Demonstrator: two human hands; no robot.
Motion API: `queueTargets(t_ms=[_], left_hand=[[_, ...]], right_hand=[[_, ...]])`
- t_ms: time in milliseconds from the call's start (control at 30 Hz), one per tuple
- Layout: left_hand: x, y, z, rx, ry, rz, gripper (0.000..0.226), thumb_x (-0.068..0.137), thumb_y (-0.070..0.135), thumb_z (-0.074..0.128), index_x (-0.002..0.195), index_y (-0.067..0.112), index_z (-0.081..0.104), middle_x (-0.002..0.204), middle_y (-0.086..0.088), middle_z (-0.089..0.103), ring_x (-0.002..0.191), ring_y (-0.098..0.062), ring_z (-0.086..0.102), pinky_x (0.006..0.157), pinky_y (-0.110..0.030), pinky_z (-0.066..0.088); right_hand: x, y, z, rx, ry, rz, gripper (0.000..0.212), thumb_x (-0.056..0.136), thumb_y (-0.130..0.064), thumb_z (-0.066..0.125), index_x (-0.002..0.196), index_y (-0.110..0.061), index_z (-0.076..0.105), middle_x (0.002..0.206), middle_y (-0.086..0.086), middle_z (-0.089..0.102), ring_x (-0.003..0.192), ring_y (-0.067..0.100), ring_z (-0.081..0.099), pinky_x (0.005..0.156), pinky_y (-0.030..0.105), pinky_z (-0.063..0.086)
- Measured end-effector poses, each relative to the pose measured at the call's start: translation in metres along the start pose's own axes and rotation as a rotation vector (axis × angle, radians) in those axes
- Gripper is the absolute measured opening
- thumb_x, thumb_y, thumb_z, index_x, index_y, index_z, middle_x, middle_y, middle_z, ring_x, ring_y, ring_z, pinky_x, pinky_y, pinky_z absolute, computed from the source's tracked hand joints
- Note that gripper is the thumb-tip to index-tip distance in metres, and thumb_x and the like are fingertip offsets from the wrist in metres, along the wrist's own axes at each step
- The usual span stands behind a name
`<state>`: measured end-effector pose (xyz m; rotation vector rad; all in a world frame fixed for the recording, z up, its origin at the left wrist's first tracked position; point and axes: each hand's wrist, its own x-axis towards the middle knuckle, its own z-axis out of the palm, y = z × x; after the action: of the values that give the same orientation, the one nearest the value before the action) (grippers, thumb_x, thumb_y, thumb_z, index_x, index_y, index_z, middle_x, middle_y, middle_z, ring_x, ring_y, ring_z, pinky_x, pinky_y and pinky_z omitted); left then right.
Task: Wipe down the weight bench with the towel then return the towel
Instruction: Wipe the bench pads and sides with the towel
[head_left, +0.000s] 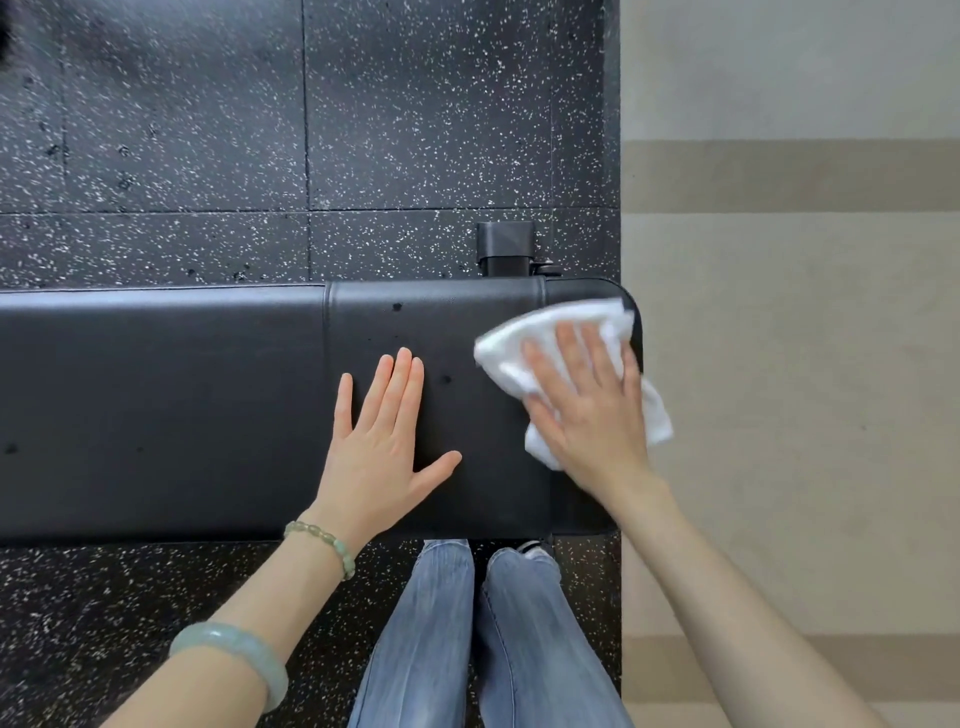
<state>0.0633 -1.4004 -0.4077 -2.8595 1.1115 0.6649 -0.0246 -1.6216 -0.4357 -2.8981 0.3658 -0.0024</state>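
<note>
Under the right hand (587, 395), flat with fingers spread, the crumpled white cloth towel (524, 338) is only pressed onto the end of the black padded vinyl weight bench (182, 405), not gripped. One corner droops off the bench end past the little-finger side. Think it slides out? — OP

Could do, yeah. Nothing pinches it, so one hard push toward that end and I'd guess it drops to the beige floor (779, 364). Also the left hand (384, 441) lies open and flat on the pad, off the thumb side, holding nothing. That patch and the dark specks (445, 378) by its fingertips might get skipped. — reply
</note>
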Motion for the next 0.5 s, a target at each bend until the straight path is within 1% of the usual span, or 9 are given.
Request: queueTargets(t_ms=[100, 200, 267, 333, 433, 500], left_hand=[[0.000, 0.000, 0.001, -0.003, 0.001, -0.006, 0.092, 0.086, 0.065, 0.034, 0.152, 0.007, 0.009, 0.160, -0.007, 0.007, 0.148, -0.021, 0.002, 0.117, -0.052, 0.003], [0.000, 0.002, -0.001, -0.006, -0.006, -0.009, 0.092, 0.086, 0.065, 0.034, 0.152, 0.008, 0.008, 0.160, -0.007, 0.008, 0.147, -0.021, 0.003, 0.117, -0.052, 0.002], [0.000, 0.003, -0.002, -0.006, -0.015, -0.016, 0.092, 0.085, 0.065, 0.035, 0.152, 0.008, 0.009, 0.160, -0.007, 0.007, 0.147, -0.020, 0.001, 0.117, -0.051, 0.001], [0.000, 0.003, -0.004, -0.011, -0.028, -0.016, 0.092, 0.085, 0.065, 0.035, 0.153, 0.008, 0.009, 0.160, -0.006, 0.007, 0.147, -0.019, 0.000, 0.117, -0.049, -0.001], [0.001, 0.000, -0.005, -0.034, -0.032, -0.008, 0.088, 0.087, 0.063, 0.032, 0.153, 0.009, 0.010, 0.160, -0.004, 0.005, 0.147, -0.017, -0.002, 0.117, -0.046, -0.005], [0.001, -0.002, -0.005, -0.056, -0.029, -0.009, 0.080, 0.091, 0.057, 0.029, 0.154, 0.011, 0.009, 0.160, -0.002, 0.004, 0.147, -0.015, -0.003, 0.117, -0.045, -0.004]], right_hand=[[0.055, 0.010, 0.003, -0.001, 0.019, 0.030, 0.047, 0.091, -0.042, 0.041, 0.133, -0.025, 0.054, 0.143, 0.006, 0.047, 0.133, 0.030, 0.040, 0.107, 0.052, 0.020], [0.059, 0.010, 0.003, -0.009, 0.031, 0.037, 0.048, 0.092, -0.040, 0.040, 0.134, -0.022, 0.053, 0.143, 0.005, 0.047, 0.133, 0.030, 0.040, 0.107, 0.051, 0.019], [0.041, 0.003, 0.003, 0.001, 0.051, 0.064, 0.050, 0.094, -0.036, 0.039, 0.140, -0.020, 0.045, 0.148, 0.006, 0.041, 0.138, 0.029, 0.033, 0.110, 0.049, 0.017], [0.004, -0.011, 0.003, 0.037, 0.038, 0.111, 0.051, 0.094, -0.032, 0.039, 0.144, -0.019, 0.040, 0.151, 0.008, 0.034, 0.141, 0.029, 0.025, 0.112, 0.050, 0.017], [-0.061, -0.030, -0.001, 0.034, -0.046, 0.109, 0.052, 0.096, -0.031, 0.036, 0.146, -0.018, 0.036, 0.154, 0.009, 0.028, 0.143, 0.029, 0.020, 0.113, 0.052, 0.018], [-0.080, -0.031, -0.004, 0.009, -0.101, 0.070, 0.052, 0.097, -0.034, 0.034, 0.146, -0.018, 0.035, 0.154, 0.009, 0.026, 0.144, 0.029, 0.018, 0.114, 0.053, 0.018]])
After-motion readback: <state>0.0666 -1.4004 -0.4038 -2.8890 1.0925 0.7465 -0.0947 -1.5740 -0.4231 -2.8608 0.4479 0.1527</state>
